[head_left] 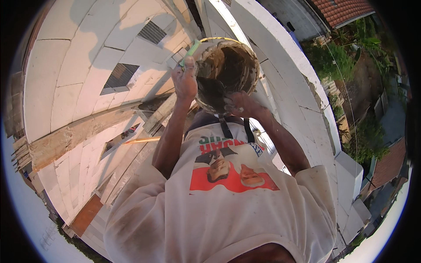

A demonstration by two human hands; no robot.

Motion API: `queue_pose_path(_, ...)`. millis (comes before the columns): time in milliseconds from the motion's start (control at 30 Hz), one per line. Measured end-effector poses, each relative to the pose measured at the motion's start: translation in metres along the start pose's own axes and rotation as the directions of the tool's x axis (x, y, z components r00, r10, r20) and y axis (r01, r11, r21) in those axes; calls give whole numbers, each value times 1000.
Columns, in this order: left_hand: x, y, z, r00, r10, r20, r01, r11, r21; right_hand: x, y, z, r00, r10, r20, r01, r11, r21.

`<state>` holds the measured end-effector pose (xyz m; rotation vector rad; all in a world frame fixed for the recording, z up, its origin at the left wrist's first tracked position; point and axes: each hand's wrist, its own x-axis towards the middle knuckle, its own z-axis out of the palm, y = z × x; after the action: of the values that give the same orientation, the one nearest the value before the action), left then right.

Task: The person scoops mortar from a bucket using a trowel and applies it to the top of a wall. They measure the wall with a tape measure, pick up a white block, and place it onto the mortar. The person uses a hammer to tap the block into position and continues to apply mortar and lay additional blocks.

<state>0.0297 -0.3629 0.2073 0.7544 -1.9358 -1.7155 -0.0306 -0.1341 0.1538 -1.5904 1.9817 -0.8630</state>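
Observation:
A round bucket (252,65), its inside caked with wet grey mortar, is tilted so that its mouth faces me. At its left rim my left hand (185,81) is closed, with a light green strip (192,49) sticking out above the fingers; I cannot make out what the strip is. My right hand (239,104) reaches over the near rim, its fingers curled and smeared with mortar. From it a dark mortar-covered blade (211,90), apparently a trowel, extends left inside the bucket. The grip itself is partly hidden.
A pale block wall (74,83) with small openings rises on the left, crossed by a rough ledge (83,136). Wooden boards (162,114) stand beside my left forearm. To the right runs another block wall (302,96); beyond its edge, plants (329,59) and tiled roofs (344,11) lie below.

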Motion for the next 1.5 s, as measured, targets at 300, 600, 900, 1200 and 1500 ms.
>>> queue_pose_path(300, 15, -49, -6, 912, -355, -204, 293, 915, -279, -57, -19, 3, 768, 635, 85, -438, 423, 793)
queue_pose_path(600, 10, -49, -26, 790, -568, -232, 482, 809, -337, -116, -32, -18, 108, 794, -598, -317, 597, 737)
queue_pose_path(900, 22, -65, -44, 814, -560, -156, 507, 815, -278, -88, 15, 4, 68, 676, -734, -886, 379, 268)
queue_pose_path(1200, 39, -63, -27, 834, -534, -139, 473, 823, -315, -37, 37, -13, 116, 613, -782, -896, 403, 184)
queue_pose_path(1500, 52, -79, -27, 881, -458, -118, 419, 872, -253, -48, -29, -10, 578, 565, -589, -667, 743, 58)
